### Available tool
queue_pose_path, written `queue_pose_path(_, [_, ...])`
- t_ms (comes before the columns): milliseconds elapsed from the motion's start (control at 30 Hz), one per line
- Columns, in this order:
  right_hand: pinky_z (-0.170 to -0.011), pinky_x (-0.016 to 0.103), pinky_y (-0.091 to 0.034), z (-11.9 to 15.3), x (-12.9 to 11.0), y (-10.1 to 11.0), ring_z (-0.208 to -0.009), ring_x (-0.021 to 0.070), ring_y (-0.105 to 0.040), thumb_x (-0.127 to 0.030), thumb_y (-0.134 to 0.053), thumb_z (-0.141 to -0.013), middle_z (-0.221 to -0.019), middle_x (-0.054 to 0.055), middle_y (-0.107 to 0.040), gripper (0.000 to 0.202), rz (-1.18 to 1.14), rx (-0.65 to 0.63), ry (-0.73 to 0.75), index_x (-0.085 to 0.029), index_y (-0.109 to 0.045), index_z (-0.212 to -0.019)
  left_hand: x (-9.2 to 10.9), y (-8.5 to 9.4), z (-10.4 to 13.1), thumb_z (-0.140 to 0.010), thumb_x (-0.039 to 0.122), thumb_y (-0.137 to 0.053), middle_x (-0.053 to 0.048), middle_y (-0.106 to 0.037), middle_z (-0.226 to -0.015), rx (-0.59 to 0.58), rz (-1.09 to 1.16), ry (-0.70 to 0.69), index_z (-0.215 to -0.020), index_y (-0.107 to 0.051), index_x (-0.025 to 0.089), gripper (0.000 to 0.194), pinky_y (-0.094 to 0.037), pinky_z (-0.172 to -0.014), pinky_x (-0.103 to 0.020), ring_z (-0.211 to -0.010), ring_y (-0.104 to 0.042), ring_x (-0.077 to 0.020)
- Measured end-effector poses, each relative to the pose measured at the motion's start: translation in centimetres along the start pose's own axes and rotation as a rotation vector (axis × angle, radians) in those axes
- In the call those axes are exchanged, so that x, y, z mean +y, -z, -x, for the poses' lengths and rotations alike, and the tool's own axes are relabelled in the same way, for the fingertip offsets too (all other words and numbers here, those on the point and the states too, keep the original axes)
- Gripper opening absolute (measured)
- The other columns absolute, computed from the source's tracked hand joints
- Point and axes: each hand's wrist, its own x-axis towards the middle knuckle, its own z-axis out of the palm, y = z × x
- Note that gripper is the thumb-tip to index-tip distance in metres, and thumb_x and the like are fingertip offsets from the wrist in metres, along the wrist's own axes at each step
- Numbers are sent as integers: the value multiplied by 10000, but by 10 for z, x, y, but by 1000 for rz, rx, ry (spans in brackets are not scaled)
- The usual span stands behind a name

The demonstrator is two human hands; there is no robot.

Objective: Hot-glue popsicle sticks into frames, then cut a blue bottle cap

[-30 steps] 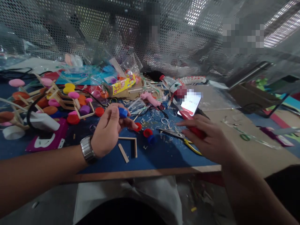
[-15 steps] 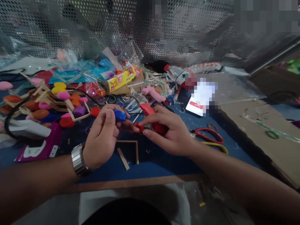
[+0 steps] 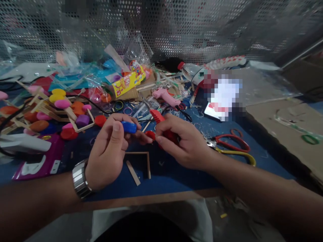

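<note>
My left hand (image 3: 109, 148) holds a small blue piece (image 3: 129, 127) between thumb and fingers. My right hand (image 3: 183, 141) is wrapped round a red-handled cutter (image 3: 157, 116), its blade pointing up and away to the left. A small red piece (image 3: 150, 135) sits between the fingertips of both hands; which hand bears it I cannot tell. Below the hands, an L-shaped frame of thin wooden sticks (image 3: 148, 164) lies on the blue table (image 3: 174, 181), beside a loose flat stick (image 3: 133, 173).
Wooden frames with coloured pieces (image 3: 60, 111) and a purple packet (image 3: 47, 158) are at left. Behind are a yellow tube (image 3: 127, 84), a pink glue gun (image 3: 166, 96) and a bottle (image 3: 193, 71). Scissors (image 3: 233, 144), a lit phone (image 3: 222, 101) and cardboard (image 3: 285, 124) are at right.
The view has shifted slightly. My right hand with the cutter has drawn a little away from the left fingertips, and the red piece shows more plainly.
</note>
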Motion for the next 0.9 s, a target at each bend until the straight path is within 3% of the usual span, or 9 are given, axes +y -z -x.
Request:
queue_pose_path(233, [-681,316,-445,0,0,4,-716,154,-536,-196,-504,-1021,-808,3,-570,152,-92,36,-65,-219,-561,-882,2,-1,1,-1023,458,-590,-32,-642,-1035,9,-37,-7,-997,-653,208,260,-657,-842,-386,-829,-745,-183])
queue_pose_path(400, [-695,319,-496,2,0,1,-727,157,-611,-273,-509,-1057,-828,10,-644,179,-105,63,-87,-228,-594,-907,3,3,1,-941,334,-747,-26,-620,-1108,-32,-162,-4,-1042,-592,235,210,-641,-784,-313,-847,-734,-166])
queue_pose_path(500, [-564,284,-503,5,-1,-3,-614,118,-608,-275,-511,-1060,-963,24,-682,39,-252,120,-176,-254,-519,-1029,4,1,0,-868,223,-819,-21,-657,-1085,-21,-228,-27,-1064,-562,234,323,-639,-781,-286,-830,-739,-153])
queue_pose_path(633, [-438,245,-449,7,-4,-4,-487,90,-541,-216,-509,-1043,-923,0,-666,180,-465,92,-227,-289,-348,-1073,5,0,-1,-909,206,-771,-47,-691,-1188,-9,-239,-10,-1112,-558,238,296,-645,-837,-296,-850,-742,-143])
queue_pose_path(900, [-588,307,-493,6,-4,6,-687,171,-667,-238,-587,-972,-894,50,-738,292,-115,-69,-168,-196,-524,-1254,3,3,1,-956,130,-657,-42,-664,-1247,25,-272,-45,-1159,-568,251,253,-626,-792,-253,-841,-711,-122])
